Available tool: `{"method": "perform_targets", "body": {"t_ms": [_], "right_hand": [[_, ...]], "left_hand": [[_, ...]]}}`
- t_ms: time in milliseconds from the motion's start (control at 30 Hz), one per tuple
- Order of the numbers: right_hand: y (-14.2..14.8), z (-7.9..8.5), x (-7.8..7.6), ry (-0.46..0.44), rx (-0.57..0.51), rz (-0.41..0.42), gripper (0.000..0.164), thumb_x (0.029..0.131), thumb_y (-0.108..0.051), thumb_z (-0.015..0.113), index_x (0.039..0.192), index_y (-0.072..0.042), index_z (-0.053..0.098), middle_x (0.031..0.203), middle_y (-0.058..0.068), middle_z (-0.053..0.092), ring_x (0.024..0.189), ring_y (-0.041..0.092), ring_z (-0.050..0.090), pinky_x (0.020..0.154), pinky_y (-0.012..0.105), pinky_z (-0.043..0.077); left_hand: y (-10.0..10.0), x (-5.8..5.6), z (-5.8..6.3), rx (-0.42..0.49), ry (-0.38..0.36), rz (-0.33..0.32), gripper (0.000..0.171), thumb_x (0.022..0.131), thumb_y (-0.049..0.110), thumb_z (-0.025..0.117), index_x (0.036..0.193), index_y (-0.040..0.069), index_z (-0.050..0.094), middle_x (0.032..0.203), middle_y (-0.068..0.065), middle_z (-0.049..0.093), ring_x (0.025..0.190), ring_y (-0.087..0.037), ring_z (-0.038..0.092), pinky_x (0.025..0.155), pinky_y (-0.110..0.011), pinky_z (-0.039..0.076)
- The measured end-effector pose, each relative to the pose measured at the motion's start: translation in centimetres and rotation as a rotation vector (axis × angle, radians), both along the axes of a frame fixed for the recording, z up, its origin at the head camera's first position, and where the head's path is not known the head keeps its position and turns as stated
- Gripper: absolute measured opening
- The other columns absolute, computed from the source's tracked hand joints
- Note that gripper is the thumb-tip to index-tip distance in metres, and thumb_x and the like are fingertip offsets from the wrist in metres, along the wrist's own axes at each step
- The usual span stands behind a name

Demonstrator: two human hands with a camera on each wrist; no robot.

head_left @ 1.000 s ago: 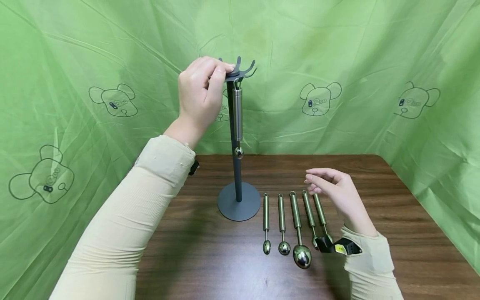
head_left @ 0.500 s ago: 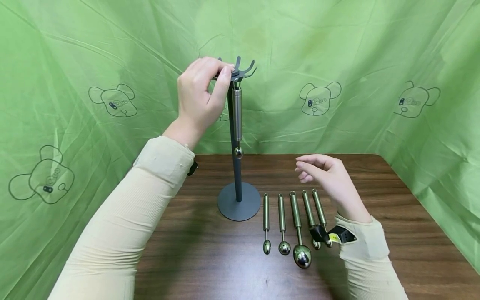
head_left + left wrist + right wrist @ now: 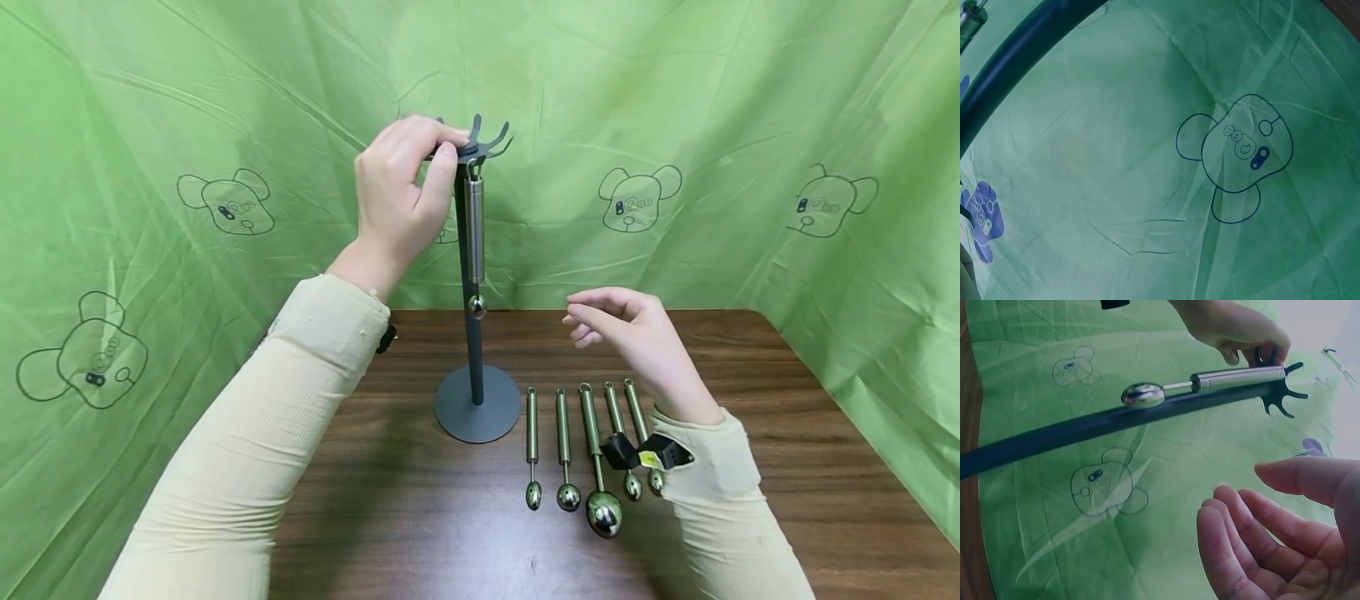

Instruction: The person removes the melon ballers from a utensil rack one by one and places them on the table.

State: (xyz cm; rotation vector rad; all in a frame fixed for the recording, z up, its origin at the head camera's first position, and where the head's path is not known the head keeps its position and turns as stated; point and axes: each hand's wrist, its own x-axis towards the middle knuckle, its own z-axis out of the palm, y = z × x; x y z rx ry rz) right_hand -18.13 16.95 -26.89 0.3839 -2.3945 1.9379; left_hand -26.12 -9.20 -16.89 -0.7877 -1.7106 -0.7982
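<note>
My left hand (image 3: 401, 183) holds the top of a dark grey hook stand (image 3: 471, 350), thumb and fingers at its ring of upturned hooks. From one hook, on the near side, hangs a small steel spoon (image 3: 476, 233) by its handle, bowl down; in the right wrist view its rounded bowl (image 3: 1142, 395) lies close along the pole. My right hand (image 3: 637, 342) hovers right of the stand with nothing in it, its fingers loosely bent and thumb apart from them in the right wrist view. Only the pole (image 3: 1016, 65) crosses the left wrist view, where the left hand is barely visible.
Several steel spoons lie in a row on the wooden table (image 3: 405, 508), handles away from me, including a large one (image 3: 603, 512) and a small one (image 3: 533, 493). The right wrist camera (image 3: 648, 454) partly covers two of them. Green cloth (image 3: 547, 75) surrounds the table.
My right hand has moved left and up, away from the spoons on the table and towards the stand. The left hand stays at the stand's top, its thumb shifting slightly.
</note>
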Motion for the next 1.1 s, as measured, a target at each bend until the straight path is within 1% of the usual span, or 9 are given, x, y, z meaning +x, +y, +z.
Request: {"method": "perform_targets", "body": {"t_ms": [100,233,367,600,767,933,1033,1100], "right_hand": [[-0.6,0.3,-0.2,-0.004,-0.016,0.010,0.028,0.096,-0.019,0.063,0.117,-0.001,0.066,0.094,0.002,0.075,0.077,0.017,0.073,0.078,0.031,0.060],[-1.5,0.8,-0.3,-0.021,-0.026,0.018,0.033,0.095,-0.019,0.065,0.119,0.003,0.065,0.098,0.005,0.074,0.084,0.019,0.073,0.081,0.032,0.060],[-2.2,1.2,-0.6,-0.017,-0.022,0.029,0.033,0.095,-0.017,0.064,0.121,0.004,0.064,0.102,0.009,0.074,0.088,0.020,0.073,0.084,0.033,0.059],[-3.4,2.2,-1.3,0.002,-0.043,0.047,0.032,0.094,-0.019,0.066,0.120,-0.001,0.066,0.105,0.008,0.075,0.088,0.017,0.073,0.087,0.034,0.059],[-4.6,3.0,-1.8,0.014,-0.072,0.063,0.032,0.093,-0.017,0.066,0.120,0.000,0.065,0.105,0.008,0.075,0.088,0.017,0.073,0.087,0.036,0.059],[-6.1,3.4,-2.2,0.031,-0.118,0.080,0.030,0.092,-0.012,0.066,0.119,0.002,0.066,0.103,0.007,0.075,0.087,0.015,0.073,0.086,0.034,0.059],[-7.0,3.5,-2.5,0.052,-0.140,0.094,0.030,0.092,-0.010,0.066,0.119,0.004,0.065,0.107,0.013,0.074,0.087,0.014,0.072,0.086,0.034,0.059],[-7.5,3.6,-2.7,0.068,-0.146,0.097,0.030,0.092,-0.008,0.065,0.119,0.005,0.065,0.109,0.017,0.073,0.088,0.016,0.073,0.086,0.033,0.059]], "left_hand": [[0.0,0.0,0.0,0.007,-0.014,-0.006,0.039,0.091,0.020,0.041,0.088,0.002,0.075,0.090,-0.011,0.076,0.085,-0.029,0.069,0.076,-0.041,0.053],[0.1,-0.1,-0.1,0.015,-0.025,-0.014,0.037,0.090,0.016,0.041,0.087,0.002,0.075,0.090,-0.012,0.076,0.085,-0.029,0.069,0.073,-0.040,0.052],[0.2,-0.1,-0.2,0.025,-0.033,-0.026,0.037,0.088,0.012,0.040,0.087,0.001,0.075,0.089,-0.012,0.076,0.085,-0.028,0.069,0.073,-0.037,0.052],[0.2,-0.2,0.0,0.070,-0.069,-0.077,0.037,0.086,0.008,0.040,0.086,0.001,0.076,0.088,-0.013,0.076,0.086,-0.026,0.070,0.072,-0.028,0.049],[0.2,-0.3,0.0,0.075,-0.071,-0.104,0.037,0.085,0.007,0.039,0.086,0.001,0.076,0.088,-0.013,0.076,0.086,-0.026,0.071,0.070,-0.027,0.047],[0.1,-0.4,0.0,0.082,-0.075,-0.142,0.039,0.083,0.004,0.036,0.085,-0.001,0.075,0.088,-0.013,0.076,0.087,-0.025,0.072,0.070,-0.025,0.047],[0.1,-0.4,-0.1,0.089,-0.083,-0.158,0.040,0.082,0.004,0.035,0.084,-0.002,0.074,0.089,-0.014,0.076,0.088,-0.025,0.072,0.072,-0.024,0.048],[0.1,-0.5,0.0,0.090,-0.089,-0.159,0.041,0.082,0.004,0.034,0.084,-0.002,0.074,0.089,-0.014,0.076,0.088,-0.025,0.072,0.072,-0.024,0.049]]}}
